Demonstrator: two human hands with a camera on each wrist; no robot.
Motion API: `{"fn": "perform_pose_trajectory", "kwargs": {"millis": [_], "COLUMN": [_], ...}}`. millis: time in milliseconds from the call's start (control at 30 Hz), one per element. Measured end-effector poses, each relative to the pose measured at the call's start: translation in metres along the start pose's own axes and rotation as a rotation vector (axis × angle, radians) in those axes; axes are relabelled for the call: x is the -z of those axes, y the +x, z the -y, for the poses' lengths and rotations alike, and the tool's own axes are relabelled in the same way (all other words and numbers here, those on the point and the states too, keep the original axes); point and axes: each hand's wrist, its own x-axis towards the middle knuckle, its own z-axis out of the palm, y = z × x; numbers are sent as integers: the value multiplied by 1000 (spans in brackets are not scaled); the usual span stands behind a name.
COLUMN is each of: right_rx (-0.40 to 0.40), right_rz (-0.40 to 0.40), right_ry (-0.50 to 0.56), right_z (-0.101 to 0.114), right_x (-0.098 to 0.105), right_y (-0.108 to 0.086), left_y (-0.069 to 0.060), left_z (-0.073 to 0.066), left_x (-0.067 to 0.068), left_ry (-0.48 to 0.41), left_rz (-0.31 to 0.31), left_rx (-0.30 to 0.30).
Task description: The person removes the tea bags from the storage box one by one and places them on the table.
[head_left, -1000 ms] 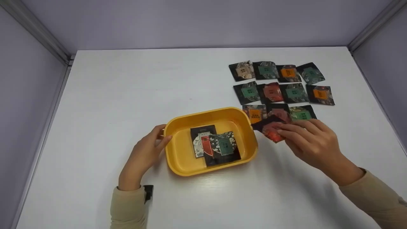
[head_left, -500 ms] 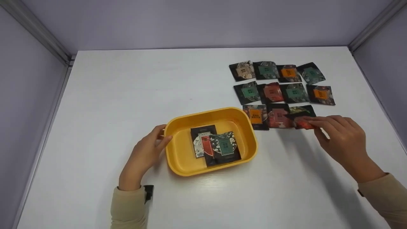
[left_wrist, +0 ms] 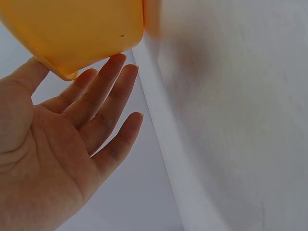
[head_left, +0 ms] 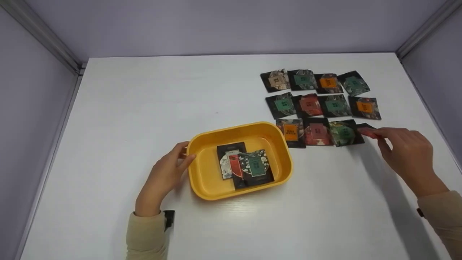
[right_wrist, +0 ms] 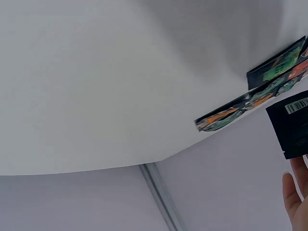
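My left hand (head_left: 164, 177) holds the left end of a yellow plastic basin (head_left: 209, 195), thumb over the rim and fingers against the outside wall. In the left wrist view the fingers of that hand (left_wrist: 72, 130) reach under the lip of the basin (left_wrist: 82, 29). Inside the basin, a dark sachet with a white and green label (head_left: 257, 168) overlaps a second dark sachet (head_left: 224, 164). Just above the table, my right hand (head_left: 409, 155) pinches a red and black sachet (head_left: 367, 130), right of the green-labelled sachet (head_left: 345, 133). The right wrist view shows the held sachet's (right_wrist: 291, 127) black barcoded back.
Several sachets lie in three rows at the back right, including a beige-labelled one (head_left: 276, 80) and an orange-labelled one (head_left: 364, 107). The basin's right end nearly touches another orange-labelled sachet (head_left: 291, 133). Walls (head_left: 231, 29) border the white table (head_left: 144, 101).
My right hand has carried the red and black sachet rightward from beside the basin, past the front row, to that row's right end. My left hand and the basin stay put.
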Motion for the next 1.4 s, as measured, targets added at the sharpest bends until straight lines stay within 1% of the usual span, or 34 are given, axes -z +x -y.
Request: {"fn": "perform_pose_trajectory", "kwargs": {"millis": [233, 433, 567, 833, 900, 1233, 1300, 1400], "right_rx": [-30, -53, -66, -86, -87, -73, -78, -96], "right_rz": [4, 69, 123, 307, 340, 379, 396, 424], "right_ry": [-44, -76, -65, -36, -23, 68, 65, 31], "right_z": [-24, -36, -42, -45, -45, -45, -44, -41], "right_x": [-8, -12, -17, -23, -24, -25, -24, -19], "right_y": [-8, -12, -16, -23, -24, -28, -28, -24], "left_y": [0, -1, -1, 0, -1, -1, 0, -1], "left_z": [0, 0, 0, 0, -1, -2, -2, -2], "left_x": [0, 0, 0, 0, -1, -1, -1, -1], "left_ry": [-10, -12, -4, 0, -3, 3, 5, 6], "left_rz": [4, 1, 0, -5, -8, -7, -6, -6], "left_rx": [6, 1, -5, -6, -7, 5, 2, -7]}}
